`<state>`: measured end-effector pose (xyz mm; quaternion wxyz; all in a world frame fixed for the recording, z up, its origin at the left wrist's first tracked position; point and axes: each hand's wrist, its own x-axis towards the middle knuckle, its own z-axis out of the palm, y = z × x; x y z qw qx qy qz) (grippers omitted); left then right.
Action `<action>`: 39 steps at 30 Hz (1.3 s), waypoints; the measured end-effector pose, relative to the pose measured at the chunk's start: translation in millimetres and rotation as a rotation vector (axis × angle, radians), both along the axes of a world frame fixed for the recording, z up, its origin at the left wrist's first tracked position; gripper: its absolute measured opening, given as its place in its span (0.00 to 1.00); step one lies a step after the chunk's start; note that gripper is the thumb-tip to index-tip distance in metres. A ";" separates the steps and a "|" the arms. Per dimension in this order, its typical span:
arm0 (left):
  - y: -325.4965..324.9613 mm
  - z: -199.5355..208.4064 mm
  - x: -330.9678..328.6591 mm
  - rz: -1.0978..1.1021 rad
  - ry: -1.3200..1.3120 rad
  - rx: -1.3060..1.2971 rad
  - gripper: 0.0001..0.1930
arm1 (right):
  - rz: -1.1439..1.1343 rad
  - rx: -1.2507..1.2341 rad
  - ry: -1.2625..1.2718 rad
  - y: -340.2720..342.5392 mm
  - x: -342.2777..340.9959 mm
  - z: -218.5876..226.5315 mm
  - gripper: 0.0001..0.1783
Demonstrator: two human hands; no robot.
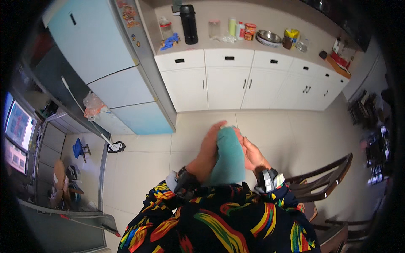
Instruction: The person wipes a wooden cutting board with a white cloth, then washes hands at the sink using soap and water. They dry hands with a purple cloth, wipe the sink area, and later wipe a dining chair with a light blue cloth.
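A teal cloth [228, 158] hangs in front of my chest, its lower end reaching down to my patterned top. My left hand [208, 146] presses against the cloth's left side, fingers wrapped over its upper end. From the other side my right hand [252, 152] grips the same cloth near the top. A whitish edge shows between the fingers at the upper end; whether the cloth wraps another thing there, I cannot tell. Dark bands with devices sit on both wrists.
Ahead runs a white cabinet [228, 90] with a black flask [189, 24], jars and metal bowls [269, 37] on its counter. A pale blue refrigerator [95, 38] stands at the left. To the right is a dark wooden chair [333, 179]; a dustpan [115, 146] rests on the tiled floor.
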<state>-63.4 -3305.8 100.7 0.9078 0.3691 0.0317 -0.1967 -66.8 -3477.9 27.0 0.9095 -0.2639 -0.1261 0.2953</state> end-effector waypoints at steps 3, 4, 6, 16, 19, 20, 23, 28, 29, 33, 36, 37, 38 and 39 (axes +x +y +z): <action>18.3 31.6 17.2 0.001 0.052 -0.173 0.17 | -0.175 -0.181 0.117 -15.0 3.1 -17.4 0.30; 18.3 37.3 17.9 0.087 -0.085 -0.240 0.16 | -0.241 -0.224 0.162 -17.7 2.4 -20.8 0.32; 14.7 41.9 20.0 0.103 -0.236 -0.514 0.16 | -0.204 -0.275 0.262 -17.0 -0.3 -22.5 0.38; -33.8 -4.3 11.2 -0.510 -0.044 -0.610 0.39 | -0.376 -0.436 0.212 18.8 -17.5 55.4 0.32; -28.8 -14.6 16.1 -0.538 -0.151 -0.419 0.40 | -0.397 -0.154 0.238 5.4 -18.4 66.7 0.28; -26.5 -16.9 22.4 -0.539 -0.221 -0.393 0.41 | -0.401 -0.056 0.242 -1.4 -17.6 70.1 0.27; -19.5 -24.5 37.4 -0.415 -0.347 -0.182 0.41 | -0.444 0.028 0.276 -25.1 -13.4 81.9 0.27; -40.4 -38.2 21.5 -0.413 -0.241 -0.008 0.34 | -0.406 0.445 -0.032 -26.5 -1.8 87.0 0.33; -51.5 -39.7 13.0 -0.486 -0.139 0.002 0.34 | -0.413 0.347 0.044 -19.9 -0.1 84.6 0.34; -91.5 -36.6 -7.3 -0.446 -0.134 -0.175 0.30 | -0.544 0.053 0.013 -5.7 5.4 76.9 0.39; -100.5 -26.4 -6.0 -0.408 -0.142 -0.219 0.29 | -0.576 0.073 -0.002 -16.6 12.7 77.6 0.39; -100.0 -23.0 -5.6 -0.397 -0.133 -0.203 0.29 | -0.558 0.029 -0.081 -23.0 15.9 78.9 0.39; -98.4 -20.2 -6.5 -0.393 -0.112 -0.190 0.28 | -0.570 0.007 -0.139 -30.5 19.5 80.8 0.38; -96.6 -18.3 -8.7 -0.402 -0.108 -0.193 0.28 | -0.552 -0.051 -0.234 -38.7 23.2 82.9 0.38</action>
